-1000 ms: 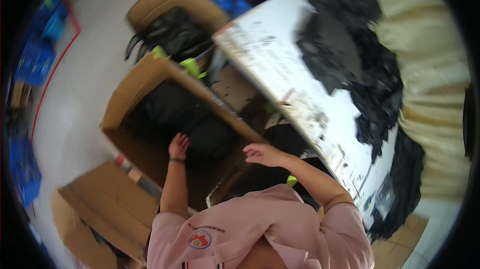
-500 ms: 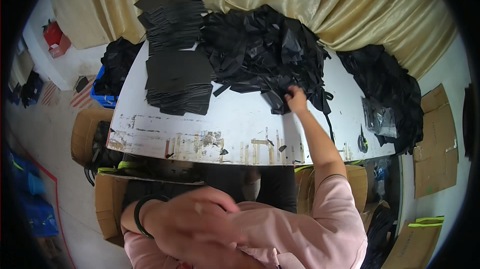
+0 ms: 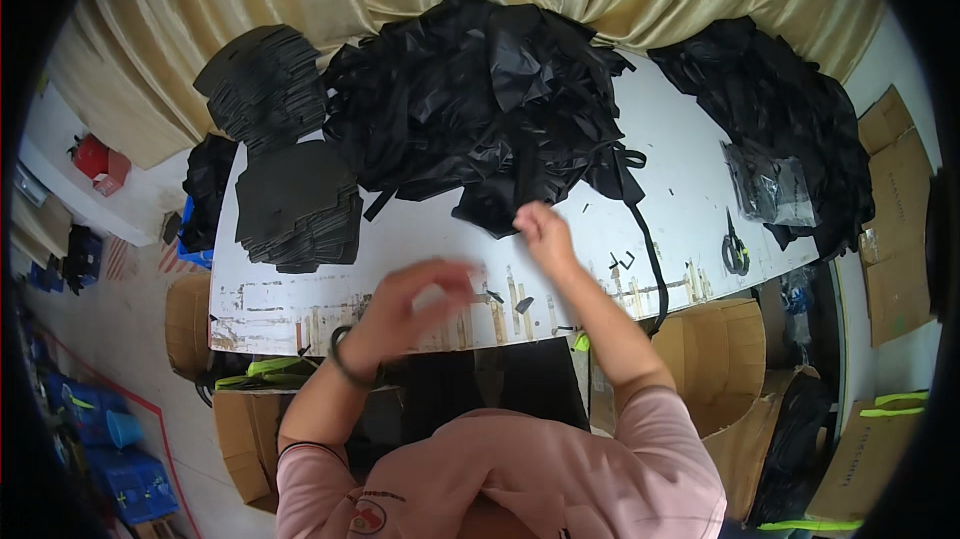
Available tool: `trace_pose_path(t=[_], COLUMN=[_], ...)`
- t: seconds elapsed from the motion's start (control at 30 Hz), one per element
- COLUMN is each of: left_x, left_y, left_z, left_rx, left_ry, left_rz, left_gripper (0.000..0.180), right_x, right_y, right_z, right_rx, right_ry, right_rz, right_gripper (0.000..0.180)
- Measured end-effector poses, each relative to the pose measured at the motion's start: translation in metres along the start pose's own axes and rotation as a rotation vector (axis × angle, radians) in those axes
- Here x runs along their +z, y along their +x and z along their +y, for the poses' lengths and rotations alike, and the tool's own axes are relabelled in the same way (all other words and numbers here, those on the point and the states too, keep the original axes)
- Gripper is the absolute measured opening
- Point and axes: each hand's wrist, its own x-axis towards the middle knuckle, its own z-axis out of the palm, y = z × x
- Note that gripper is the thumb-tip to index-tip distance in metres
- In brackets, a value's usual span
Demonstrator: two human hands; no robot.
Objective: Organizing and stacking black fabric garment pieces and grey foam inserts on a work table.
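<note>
A heap of black fabric pieces (image 3: 430, 89), thin and slightly shiny, covers the far middle of the white table (image 3: 400, 239). At its near edge my right hand (image 3: 545, 237) has its fingers closed on the corner of a black fabric piece (image 3: 487, 211). My left hand (image 3: 412, 301), with a dark bangle at the wrist, hovers over the near part of the tabletop. Motion blurs it, but a gap shows between thumb and curved fingers, with nothing visible in them. Two fanned stacks of flat black panels (image 3: 290, 194) lie left of the heap.
Scissors (image 3: 735, 247) lie at the table's right, near a clear plastic bag (image 3: 770, 189) and another black fabric pile (image 3: 770, 109). A black strap (image 3: 650, 249) hangs over the front edge. Cardboard boxes (image 3: 710, 359) stand below. Dark scraps dot the table.
The view has shifted. My left hand has moved forward from near my chest to above the table. My right hand has come nearer along the heap's front edge, its fingers now closed.
</note>
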Motion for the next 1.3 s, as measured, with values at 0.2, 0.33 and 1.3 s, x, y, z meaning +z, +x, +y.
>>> trace_pose_path(t=[0.2, 0.33, 1.3], left_x=[0.024, 0.023, -0.033], left_y=[0.002, -0.036, -0.143], left_z=[-0.106, -0.123, 0.002], left_rx=[-0.582, -0.351, -0.419], left_ry=[-0.633, -0.497, -0.285], left_rz=[0.366, 0.528, 0.419], left_gripper=[0.041, 0.033, 0.021], right_x=[0.008, 0.002, 0.004], right_y=[-0.121, -0.162, -0.036], right_z=[-0.111, -0.134, -0.230], right_rx=[-0.311, -0.302, -0.688], right_ry=[0.429, 0.524, -0.068], right_rz=[-0.359, -0.694, -0.254], right_gripper=[0.010, 0.015, 0.050])
